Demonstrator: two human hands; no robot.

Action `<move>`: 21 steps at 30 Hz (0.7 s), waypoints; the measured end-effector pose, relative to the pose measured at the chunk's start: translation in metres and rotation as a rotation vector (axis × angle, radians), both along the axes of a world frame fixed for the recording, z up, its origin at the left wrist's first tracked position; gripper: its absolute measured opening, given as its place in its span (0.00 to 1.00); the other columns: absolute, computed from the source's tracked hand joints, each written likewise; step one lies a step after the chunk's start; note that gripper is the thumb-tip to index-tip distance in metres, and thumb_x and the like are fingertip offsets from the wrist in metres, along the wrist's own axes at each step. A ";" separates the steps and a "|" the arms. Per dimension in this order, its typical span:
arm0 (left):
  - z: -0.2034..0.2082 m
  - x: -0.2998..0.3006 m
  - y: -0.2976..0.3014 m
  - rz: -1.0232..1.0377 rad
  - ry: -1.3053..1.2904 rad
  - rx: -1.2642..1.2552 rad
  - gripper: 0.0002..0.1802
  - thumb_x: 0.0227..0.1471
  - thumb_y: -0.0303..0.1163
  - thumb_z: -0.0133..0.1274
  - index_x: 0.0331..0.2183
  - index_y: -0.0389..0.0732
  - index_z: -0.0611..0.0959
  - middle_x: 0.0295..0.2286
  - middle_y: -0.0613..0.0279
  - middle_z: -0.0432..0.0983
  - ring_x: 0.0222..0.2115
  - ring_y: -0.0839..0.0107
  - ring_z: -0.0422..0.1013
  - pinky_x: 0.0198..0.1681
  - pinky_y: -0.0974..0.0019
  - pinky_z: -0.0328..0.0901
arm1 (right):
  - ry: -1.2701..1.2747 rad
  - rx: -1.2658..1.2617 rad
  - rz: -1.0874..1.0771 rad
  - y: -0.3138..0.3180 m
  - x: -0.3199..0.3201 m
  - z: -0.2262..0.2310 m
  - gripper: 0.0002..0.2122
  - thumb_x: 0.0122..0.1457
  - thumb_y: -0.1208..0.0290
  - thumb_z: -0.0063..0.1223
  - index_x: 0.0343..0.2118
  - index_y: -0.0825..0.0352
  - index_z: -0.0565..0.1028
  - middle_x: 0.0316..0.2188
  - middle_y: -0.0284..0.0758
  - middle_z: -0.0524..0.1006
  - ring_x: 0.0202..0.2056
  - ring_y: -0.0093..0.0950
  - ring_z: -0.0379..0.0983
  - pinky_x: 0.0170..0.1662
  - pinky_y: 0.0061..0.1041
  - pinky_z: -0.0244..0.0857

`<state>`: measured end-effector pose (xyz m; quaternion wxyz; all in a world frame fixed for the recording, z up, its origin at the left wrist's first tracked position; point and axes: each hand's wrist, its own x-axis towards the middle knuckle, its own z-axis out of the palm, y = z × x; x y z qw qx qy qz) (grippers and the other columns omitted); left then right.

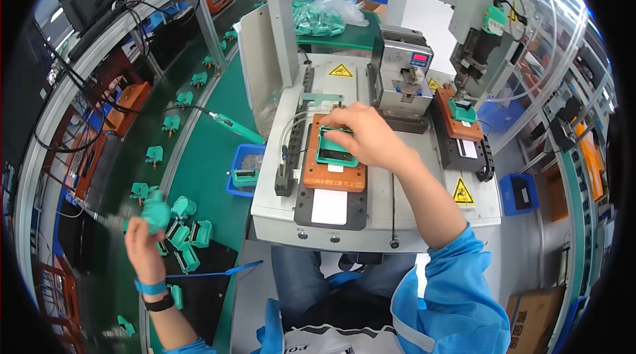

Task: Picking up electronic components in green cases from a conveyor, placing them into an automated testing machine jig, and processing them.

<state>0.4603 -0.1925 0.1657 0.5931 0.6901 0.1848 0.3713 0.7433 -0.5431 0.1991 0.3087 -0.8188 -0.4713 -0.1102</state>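
Note:
My right hand [366, 134] reaches over the machine table, its fingers closed on the edges of a green plastic housing [336, 149]. That housing sits in an orange-brown fixture block [336, 180] on a black slide. At the far left, my left hand [144, 248] holds up another green plastic part [156, 211], smeared by motion, beside the conveyor. Just right of this hand lies a group of loose green housings [179, 233] on a black mat. A second orange-brown fixture [458, 117] on the right carries a green housing [462, 109].
A green-handled electric screwdriver [237, 127] hangs on its cable above a blue bin [246, 168]. Green parts ride the dark conveyor [147, 178]. The machine's upright [281, 29] and a screw feeder [403, 69] stand behind the fixtures. Across the back, a person in blue works near bagged parts [324, 17].

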 end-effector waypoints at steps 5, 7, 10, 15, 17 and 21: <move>-0.060 -0.115 0.140 0.461 0.144 -0.120 0.12 0.58 0.37 0.47 0.24 0.45 0.71 0.18 0.71 0.67 0.19 0.84 0.62 0.22 0.78 0.55 | 0.029 -0.067 0.035 0.011 0.003 0.007 0.08 0.53 0.69 0.55 0.35 0.63 0.76 0.32 0.38 0.79 0.38 0.43 0.72 0.44 0.39 0.63; -0.089 -0.170 0.185 0.661 0.298 -0.093 0.13 0.58 0.38 0.47 0.23 0.46 0.71 0.17 0.72 0.67 0.17 0.85 0.61 0.20 0.79 0.53 | 0.038 -0.096 0.070 0.018 0.005 0.010 0.07 0.53 0.69 0.55 0.34 0.65 0.77 0.32 0.41 0.78 0.37 0.44 0.71 0.43 0.38 0.63; -0.137 -0.221 0.236 0.851 0.370 -0.160 0.12 0.56 0.42 0.47 0.25 0.46 0.71 0.16 0.69 0.69 0.12 0.82 0.57 0.11 0.75 0.48 | 0.105 -0.074 0.084 0.014 0.006 0.012 0.08 0.52 0.72 0.55 0.35 0.67 0.77 0.28 0.42 0.76 0.33 0.44 0.69 0.40 0.38 0.63; -0.207 -0.285 0.273 1.086 0.575 -0.327 0.19 0.51 0.42 0.51 0.34 0.33 0.76 0.20 0.55 0.75 0.13 0.68 0.64 0.14 0.63 0.55 | 0.216 -0.116 0.016 0.020 -0.006 0.023 0.09 0.52 0.74 0.56 0.36 0.69 0.77 0.28 0.41 0.75 0.32 0.39 0.68 0.38 0.33 0.63; -0.208 -0.290 0.273 1.072 0.687 -0.340 0.22 0.49 0.43 0.55 0.35 0.32 0.75 0.21 0.53 0.76 0.18 0.60 0.69 0.21 0.58 0.62 | 0.227 -0.136 -0.020 0.019 -0.007 0.024 0.09 0.52 0.75 0.56 0.36 0.69 0.77 0.28 0.40 0.75 0.31 0.38 0.68 0.38 0.32 0.63; -0.192 -0.251 0.269 1.204 0.947 0.082 0.25 0.45 0.44 0.60 0.36 0.32 0.74 0.26 0.47 0.77 0.31 0.49 0.74 0.38 0.51 0.66 | 0.178 -0.112 -0.031 0.022 -0.009 0.020 0.09 0.52 0.75 0.56 0.37 0.69 0.78 0.27 0.40 0.75 0.32 0.36 0.68 0.39 0.31 0.63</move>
